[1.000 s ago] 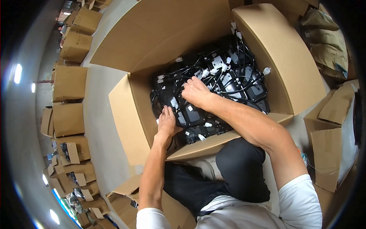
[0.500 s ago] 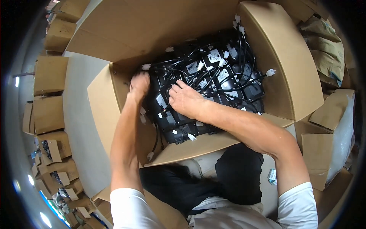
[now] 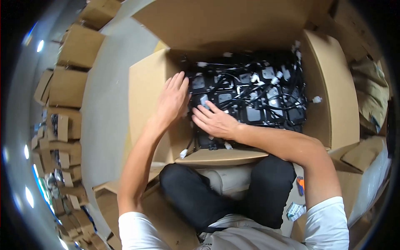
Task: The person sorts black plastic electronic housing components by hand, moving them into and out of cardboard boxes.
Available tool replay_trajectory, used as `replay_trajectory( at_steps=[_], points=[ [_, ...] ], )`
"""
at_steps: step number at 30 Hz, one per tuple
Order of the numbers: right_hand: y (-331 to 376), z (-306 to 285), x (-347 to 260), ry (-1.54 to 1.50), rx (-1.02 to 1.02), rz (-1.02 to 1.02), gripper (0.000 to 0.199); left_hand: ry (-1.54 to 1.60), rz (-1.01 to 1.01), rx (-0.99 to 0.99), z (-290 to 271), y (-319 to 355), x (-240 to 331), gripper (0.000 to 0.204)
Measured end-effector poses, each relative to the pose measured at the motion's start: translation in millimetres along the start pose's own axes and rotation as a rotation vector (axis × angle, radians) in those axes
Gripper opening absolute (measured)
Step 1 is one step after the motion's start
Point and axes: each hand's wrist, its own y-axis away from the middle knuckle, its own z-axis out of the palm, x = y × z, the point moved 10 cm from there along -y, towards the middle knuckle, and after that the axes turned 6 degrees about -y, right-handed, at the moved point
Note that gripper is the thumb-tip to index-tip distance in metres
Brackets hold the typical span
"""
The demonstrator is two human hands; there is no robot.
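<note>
Large open cardboard box [image 3: 146, 96] sits on the floor in front of the seated person's knees, flaps spread. Inside it, a dense heap of black power adapters [image 3: 250, 100] with tangled black cables and white plugs fills the box bottom. Left hand [image 3: 173, 100] lies flat, fingers spread, against the box's left inner wall at the heap's edge. Right hand [image 3: 214, 121] rests open, palm down, on the adapters near the box's front edge, gripping nothing. Stacked cartons [image 3: 62, 83] stand well left of the box.

**Clothing and bare arms**

The person wears a white short-sleeved shirt, its sleeves ending above the elbows at the lower left and lower right of the frame. Black trousers cover the legs at lower centre. Both forearms are bare, as are the left hand [image 3: 173, 100] and right hand [image 3: 216, 121].
</note>
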Motion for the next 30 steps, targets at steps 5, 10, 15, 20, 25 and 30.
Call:
replay_trajectory(
  at_steps=[5,10,15,20,25,30],
  points=[
    [6.0,45.3,-7.0,0.0,-0.265,-0.106,0.062,-0.023,-0.441,0.125,-175.3,206.5,-61.2,0.04],
    [0.8,24.0,-13.7,-0.068,-0.264,-0.139,0.076,0.018,-1.244,0.293,-268.1,500.1,-83.0,0.035],
    [7.6,-21.2,-3.3,-0.11,-0.249,-0.064,0.069,0.404,-1.742,0.118,-174.5,739.7,-15.0,0.046],
    [31.9,-48.9,29.5,-0.057,-0.39,0.153,0.053,0.088,-1.755,-0.135,-76.8,789.0,8.8,0.075],
    [33.2,-74.1,3.3,-0.071,-0.462,0.247,0.053,-0.193,-1.691,-0.255,-6.3,776.0,-12.3,0.083],
    [41.6,-83.3,-15.8,-0.195,-0.485,0.26,0.042,-0.283,-1.874,-0.505,11.9,813.8,-17.6,0.071]
  ],
)
